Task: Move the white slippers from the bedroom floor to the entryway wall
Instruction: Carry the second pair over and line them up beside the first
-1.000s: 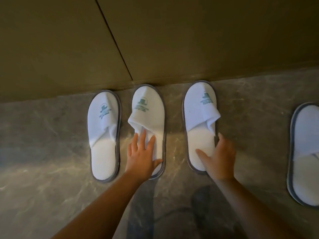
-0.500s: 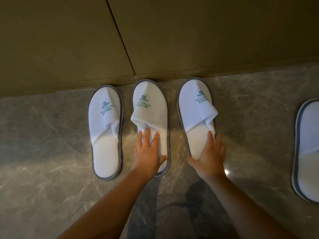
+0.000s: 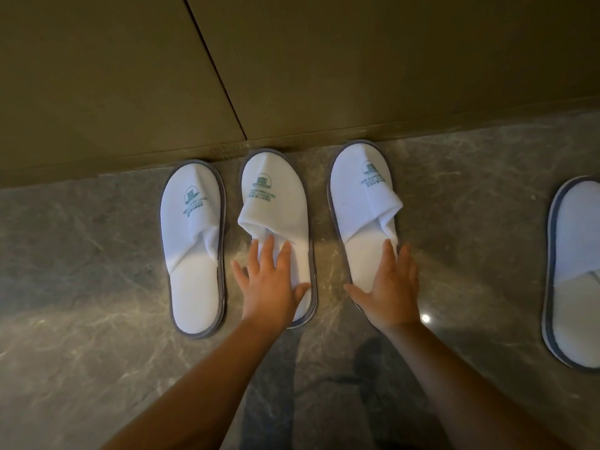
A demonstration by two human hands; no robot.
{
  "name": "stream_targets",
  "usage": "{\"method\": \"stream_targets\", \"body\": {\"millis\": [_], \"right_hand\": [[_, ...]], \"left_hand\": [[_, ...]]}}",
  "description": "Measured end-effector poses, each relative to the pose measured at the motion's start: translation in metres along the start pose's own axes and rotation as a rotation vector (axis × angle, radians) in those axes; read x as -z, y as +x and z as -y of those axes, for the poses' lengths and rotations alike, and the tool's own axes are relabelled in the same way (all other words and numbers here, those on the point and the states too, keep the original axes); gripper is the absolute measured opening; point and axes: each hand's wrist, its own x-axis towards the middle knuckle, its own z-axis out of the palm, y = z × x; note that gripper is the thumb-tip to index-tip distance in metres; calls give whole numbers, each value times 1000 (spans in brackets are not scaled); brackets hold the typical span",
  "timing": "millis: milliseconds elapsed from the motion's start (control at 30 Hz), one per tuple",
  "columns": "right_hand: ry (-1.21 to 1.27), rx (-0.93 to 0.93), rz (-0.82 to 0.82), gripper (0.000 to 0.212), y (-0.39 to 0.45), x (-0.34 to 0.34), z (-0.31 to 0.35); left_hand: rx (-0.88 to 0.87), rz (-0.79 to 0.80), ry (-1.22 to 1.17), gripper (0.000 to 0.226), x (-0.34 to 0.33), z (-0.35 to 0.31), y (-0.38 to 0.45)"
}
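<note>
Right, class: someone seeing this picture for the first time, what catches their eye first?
Three white slippers in a row, toes to the wall: left slipper, middle slipper, right slipper. The left hand lies flat on the middle one, the right hand on the right one. A fourth slipper sits apart at the right edge.

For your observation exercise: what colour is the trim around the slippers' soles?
Grey, edging each white slipper; clearest in the head view.

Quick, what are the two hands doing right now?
Left hand: open, flat on the middle slipper, gripping nothing.
Right hand: open, flat on the heel of the next slipper, gripping nothing.
</note>
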Motion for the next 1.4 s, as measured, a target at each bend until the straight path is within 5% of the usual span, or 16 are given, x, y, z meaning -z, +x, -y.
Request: {"method": "stream_targets", "body": {"millis": [100, 233, 467, 700, 1033, 1200, 1400], "right_hand": [[33, 32, -30, 86, -3, 17, -8], [157, -85, -191, 69, -6, 44, -46], [-43, -442, -299, 89, -11, 74, -148], [45, -619, -257, 96, -13, 76, -198], [255, -473, -327, 102, -12, 80, -186], [201, -222, -190, 101, 0, 67, -151], [189, -177, -146, 83, 14, 62, -126]], "left_hand": [[-70, -154, -86, 65, 7, -9, -6], [-242, -132, -185, 65, 7, -46, -4], [-459, 137, 19, 71, -19, -102, 4], [-404, 193, 102, 73, -30, -117, 5], [-384, 208, 126, 77, -25, -117, 6], [-367, 239, 136, 87, -25, -113, 9], [-376, 281, 181, 97, -29, -108, 10]]}}
